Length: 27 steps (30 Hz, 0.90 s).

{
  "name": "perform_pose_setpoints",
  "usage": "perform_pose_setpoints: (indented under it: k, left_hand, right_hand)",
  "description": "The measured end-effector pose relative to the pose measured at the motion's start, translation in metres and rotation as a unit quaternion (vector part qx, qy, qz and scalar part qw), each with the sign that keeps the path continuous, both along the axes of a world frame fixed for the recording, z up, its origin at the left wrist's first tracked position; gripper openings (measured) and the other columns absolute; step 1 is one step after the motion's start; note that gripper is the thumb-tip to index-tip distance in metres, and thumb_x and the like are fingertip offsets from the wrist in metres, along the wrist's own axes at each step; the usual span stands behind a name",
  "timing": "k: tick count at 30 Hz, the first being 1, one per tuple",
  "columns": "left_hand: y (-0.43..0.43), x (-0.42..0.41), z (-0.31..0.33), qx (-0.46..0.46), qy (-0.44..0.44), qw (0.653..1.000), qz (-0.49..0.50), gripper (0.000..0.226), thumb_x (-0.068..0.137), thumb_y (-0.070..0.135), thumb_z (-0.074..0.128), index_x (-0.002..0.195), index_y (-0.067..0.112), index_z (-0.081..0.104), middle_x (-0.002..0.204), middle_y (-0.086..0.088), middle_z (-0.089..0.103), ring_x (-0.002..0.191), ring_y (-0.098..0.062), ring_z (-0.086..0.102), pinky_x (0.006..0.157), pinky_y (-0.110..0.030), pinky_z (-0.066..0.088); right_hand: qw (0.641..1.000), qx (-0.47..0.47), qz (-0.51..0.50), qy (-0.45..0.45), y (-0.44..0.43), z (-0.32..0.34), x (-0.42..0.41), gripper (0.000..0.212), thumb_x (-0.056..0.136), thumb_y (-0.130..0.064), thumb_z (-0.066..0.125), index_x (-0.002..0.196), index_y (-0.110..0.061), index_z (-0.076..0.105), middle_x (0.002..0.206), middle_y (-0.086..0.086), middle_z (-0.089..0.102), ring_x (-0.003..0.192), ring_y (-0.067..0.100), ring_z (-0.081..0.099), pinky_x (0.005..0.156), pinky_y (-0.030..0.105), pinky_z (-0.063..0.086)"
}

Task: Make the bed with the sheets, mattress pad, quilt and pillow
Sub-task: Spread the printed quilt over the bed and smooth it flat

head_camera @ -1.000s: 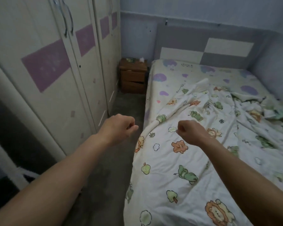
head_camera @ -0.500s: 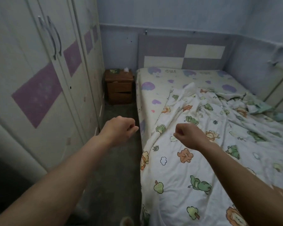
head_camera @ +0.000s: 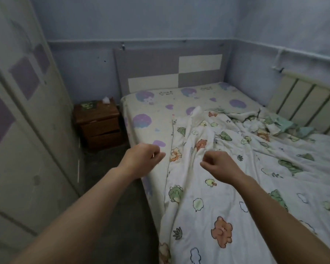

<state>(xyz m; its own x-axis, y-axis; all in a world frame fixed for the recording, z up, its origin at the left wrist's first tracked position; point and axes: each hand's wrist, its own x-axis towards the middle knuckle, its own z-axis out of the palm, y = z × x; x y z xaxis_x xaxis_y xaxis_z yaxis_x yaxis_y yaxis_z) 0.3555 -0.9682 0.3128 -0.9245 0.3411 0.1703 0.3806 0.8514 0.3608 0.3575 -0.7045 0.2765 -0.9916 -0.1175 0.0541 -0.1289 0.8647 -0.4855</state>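
A tall cream wardrobe with purple square panels (head_camera: 27, 115) lines the left wall, leaving a narrow strip of grey floor (head_camera: 111, 187) beside the bed. A brown wooden two-drawer nightstand (head_camera: 100, 126) stands in the corner next to the grey and cream checked headboard (head_camera: 171, 70). The pale yellow fitted sheet with purple blobs (head_camera: 151, 115) lies bare at the head end. The rumpled white quilt printed with cartoon animals and trees (head_camera: 227, 178) covers the near and right part of the bed, bunched toward the slatted cream panel (head_camera: 303, 103). The left hand (head_camera: 141, 161) hovers over the bed's edge, the right hand (head_camera: 217, 166) over the quilt; both have fingers curled loosely inward, holding nothing that can be seen.
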Motion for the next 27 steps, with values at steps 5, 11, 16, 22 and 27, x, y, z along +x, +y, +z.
perform_pose_setpoints:
  k: [5,11,16,22,27]
  left_hand:
    - [-0.004,-0.1,0.007,0.016,0.001,1.0,-0.017,0.035,0.094,0.041,0.048,0.071,0.016,0.057,0.064,-0.001,0.057,0.059,-0.017,0.055,0.056,-0.031,0.046]
    - [-0.006,-0.229,-0.006,0.012,-0.003,0.998,-0.064,0.039,0.094,0.041,0.048,0.07,0.012,0.056,0.061,-0.003,0.056,0.055,-0.019,0.051,0.055,-0.034,0.045]
    - [-0.012,-0.349,-0.018,0.031,0.004,0.992,-0.122,0.04,0.093,0.04,0.05,0.064,0.012,0.051,0.059,-0.003,0.055,0.059,-0.025,0.052,0.054,-0.032,0.04]
    - [-0.045,-0.494,-0.016,-0.016,0.033,0.984,-0.172,0.044,0.093,0.043,0.047,0.06,0.017,0.035,0.054,0.003,0.04,0.062,-0.022,0.041,0.053,-0.03,0.027]
    - [-0.044,-0.603,-0.025,-0.023,0.025,0.975,-0.221,0.047,0.093,0.042,0.048,0.056,0.018,0.031,0.052,0.004,0.037,0.061,-0.024,0.042,0.056,-0.029,0.03]
  right_hand:
    - [0.999,-0.034,-0.025,-0.014,-0.009,0.007,-0.08,0.034,0.087,-0.023,0.062,0.06,-0.032,0.042,0.064,-0.006,0.051,0.061,0.013,0.049,0.062,0.032,0.044]
    - [0.996,-0.036,-0.084,-0.015,-0.015,-0.006,-0.17,0.027,0.085,-0.027,0.062,0.062,-0.028,0.048,0.07,-0.004,0.053,0.065,0.015,0.052,0.061,0.031,0.043]
    - [0.986,-0.023,-0.163,-0.015,-0.024,-0.016,-0.253,0.024,0.086,-0.024,0.063,0.065,-0.022,0.052,0.064,-0.006,0.054,0.061,0.011,0.051,0.062,0.033,0.045]
    - [0.969,-0.038,-0.241,-0.025,-0.062,-0.012,-0.366,0.019,0.087,-0.025,0.063,0.069,-0.021,0.056,0.067,-0.005,0.059,0.063,0.01,0.056,0.062,0.033,0.048]
    - [0.959,-0.035,-0.28,-0.036,-0.081,-0.018,-0.442,0.02,0.087,-0.028,0.061,0.069,-0.024,0.055,0.067,-0.006,0.059,0.066,0.013,0.058,0.065,0.036,0.049]
